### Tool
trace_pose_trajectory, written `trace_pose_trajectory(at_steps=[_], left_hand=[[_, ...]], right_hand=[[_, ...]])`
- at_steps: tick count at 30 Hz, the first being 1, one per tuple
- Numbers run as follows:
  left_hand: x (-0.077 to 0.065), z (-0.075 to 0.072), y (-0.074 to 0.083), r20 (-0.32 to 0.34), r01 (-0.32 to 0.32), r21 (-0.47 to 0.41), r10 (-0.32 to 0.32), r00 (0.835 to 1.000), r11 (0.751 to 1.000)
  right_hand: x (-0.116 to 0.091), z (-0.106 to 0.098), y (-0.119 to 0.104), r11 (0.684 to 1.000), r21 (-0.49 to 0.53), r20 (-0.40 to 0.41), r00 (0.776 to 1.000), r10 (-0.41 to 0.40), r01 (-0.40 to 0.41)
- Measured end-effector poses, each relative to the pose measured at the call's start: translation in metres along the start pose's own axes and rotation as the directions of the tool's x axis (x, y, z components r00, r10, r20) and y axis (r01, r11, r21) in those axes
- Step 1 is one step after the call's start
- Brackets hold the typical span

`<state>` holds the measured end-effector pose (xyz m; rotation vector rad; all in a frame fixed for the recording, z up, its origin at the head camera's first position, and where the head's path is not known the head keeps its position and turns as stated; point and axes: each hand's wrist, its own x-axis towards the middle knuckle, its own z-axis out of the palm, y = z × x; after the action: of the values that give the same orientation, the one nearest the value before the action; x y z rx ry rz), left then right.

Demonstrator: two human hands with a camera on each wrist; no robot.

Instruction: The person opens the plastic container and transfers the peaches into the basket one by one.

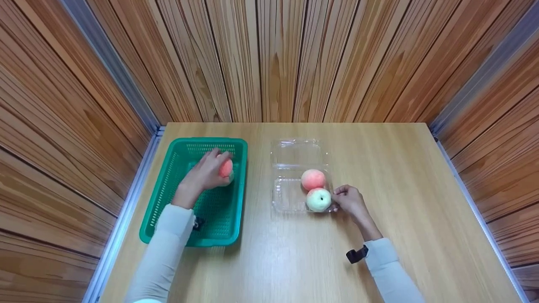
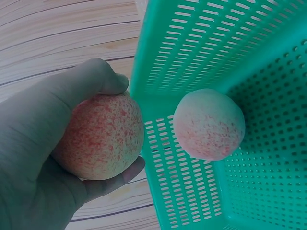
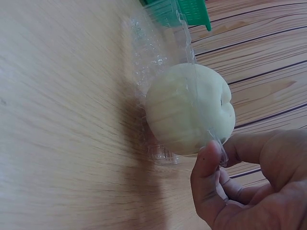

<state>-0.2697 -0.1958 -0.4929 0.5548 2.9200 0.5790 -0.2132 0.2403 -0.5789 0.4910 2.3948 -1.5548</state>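
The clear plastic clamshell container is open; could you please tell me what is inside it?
A pink peach sits inside, behind a pale peach. Under them, the floor of the clamshell container is covered and cannot be seen.

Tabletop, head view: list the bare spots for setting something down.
Free: between the green basket and clear container; the table right of the right hand. Crowded: container's right side, with two peaches; basket's far end, around the left hand.
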Motion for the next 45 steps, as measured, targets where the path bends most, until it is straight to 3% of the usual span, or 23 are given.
trace_pose_trajectory(at_steps=[11,45], left_hand=[[-0.004,0.002,-0.012,0.039,0.064,-0.026,-0.063,0.997,0.998],[-0.013,0.002,-0.041,0.018,0.063,-0.034,-0.062,0.998,0.997]], right_hand=[[0.0,0.0,0.0,1.0,-0.005,0.001,1.0,-0.005,0.005],[0.0,0.0,0.003,0.999,0.045,0.007,1.0,-0.024,0.024]])
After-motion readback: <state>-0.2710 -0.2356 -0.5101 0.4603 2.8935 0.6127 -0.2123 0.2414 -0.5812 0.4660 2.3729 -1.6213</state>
